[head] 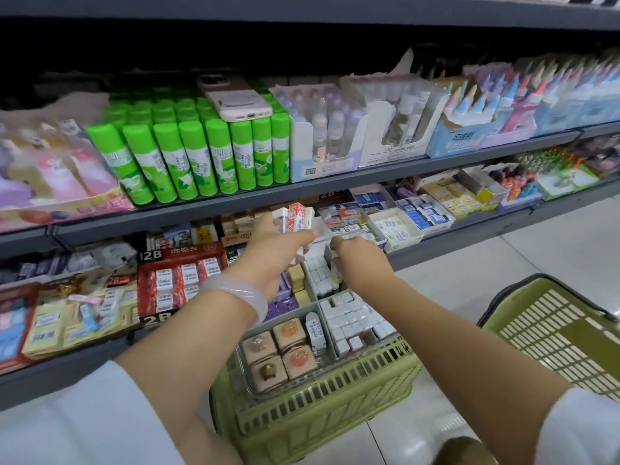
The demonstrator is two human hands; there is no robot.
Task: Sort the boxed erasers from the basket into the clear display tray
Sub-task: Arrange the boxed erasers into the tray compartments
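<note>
boxed erasers [297,219], red-and-white, a small stack of them, held up at frame centre by the left hand [275,250], thumb and fingers curled round the stack, just in front of the lower shelf edge. pale bangle [235,290] on that wrist. right hand [355,253] just beside it to the right, fingers bent down into the far end of the clear display tray [248,384]; fingertips hidden, so cannot tell whether it pinches anything.

tray sits on top of a green basket [315,411], lower centre. its compartments hold small white wrapped erasers [352,320] on the right, four pink-brown square boxes [278,357] at the near end, purple and cream packs further back.

second green basket [557,333] on the floor at lower right, apart from the first.

shelves behind: green glue sticks [188,156] upper left of centre, a pink phone [235,99] lying on top of them. red 2b eraser carton [181,276] at left centre. white sleeves at both bottom corners.
</note>
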